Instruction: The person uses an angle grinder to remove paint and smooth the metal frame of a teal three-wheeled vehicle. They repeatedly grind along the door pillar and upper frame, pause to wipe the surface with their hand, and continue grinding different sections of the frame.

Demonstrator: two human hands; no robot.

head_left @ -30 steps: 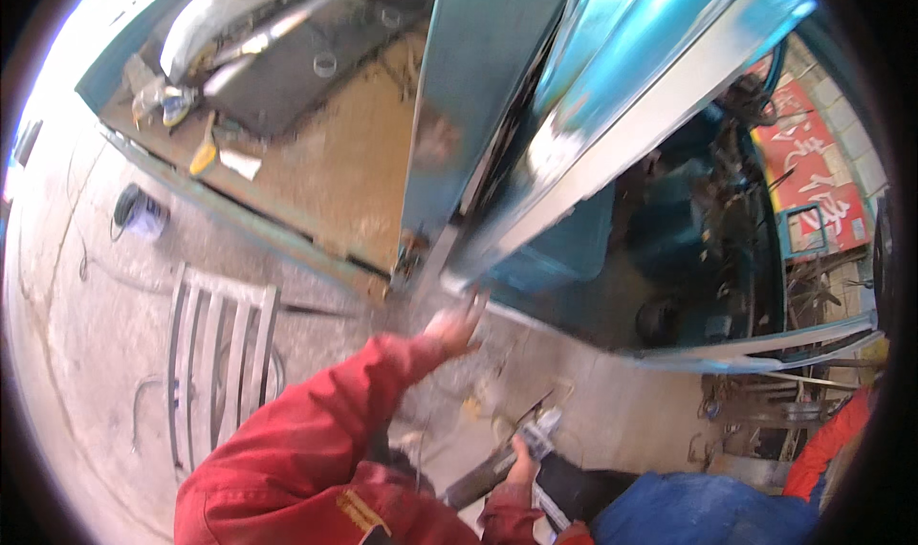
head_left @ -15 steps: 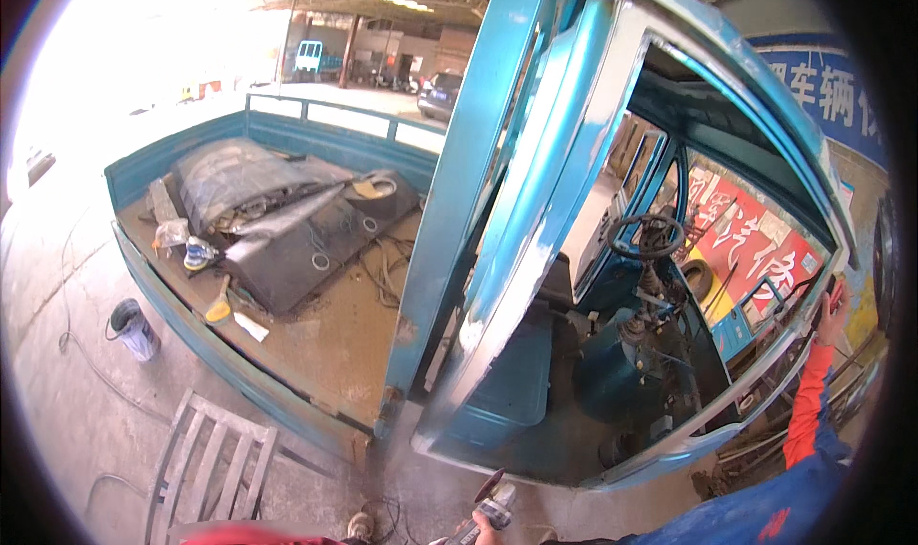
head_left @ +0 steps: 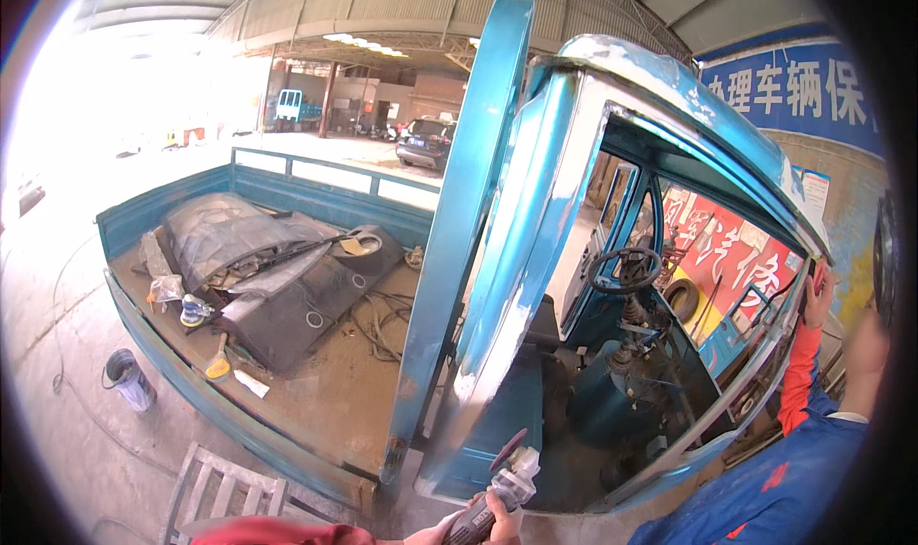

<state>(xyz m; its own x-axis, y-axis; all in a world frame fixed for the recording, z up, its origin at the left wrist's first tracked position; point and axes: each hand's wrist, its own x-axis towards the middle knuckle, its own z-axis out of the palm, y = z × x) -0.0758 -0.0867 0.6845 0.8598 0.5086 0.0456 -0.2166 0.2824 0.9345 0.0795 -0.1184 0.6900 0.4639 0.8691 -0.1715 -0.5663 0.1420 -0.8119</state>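
My right hand [head_left: 504, 520] is wrapped round the body of an angle grinder [head_left: 483, 518], low in the middle of the head view. The grinder points up and away, its dark reddish disc [head_left: 509, 449] apart from the truck cab [head_left: 535, 287]. My left hand [head_left: 432, 534], coming from a red sleeve at the lower left, closes on the grinder's other side; its fingers are partly hidden. The cab is metallic blue, with bare grey-white patches along the door frame and roof. Through its door opening show a steering wheel [head_left: 624, 270] and a stripped interior.
A co-worker in a blue jacket [head_left: 755, 478] stands close on the right, one hand [head_left: 818, 296] at the cab's front pillar with something red. Left lie the truck bed [head_left: 316, 430] with loose panels, a bucket [head_left: 130, 381], a slatted metal stand [head_left: 225, 492] and a floor cable.
The angle grinder and my hands have come up further into view. The view has shifted, so the cab and bed sit lower, and more of the co-worker shows.
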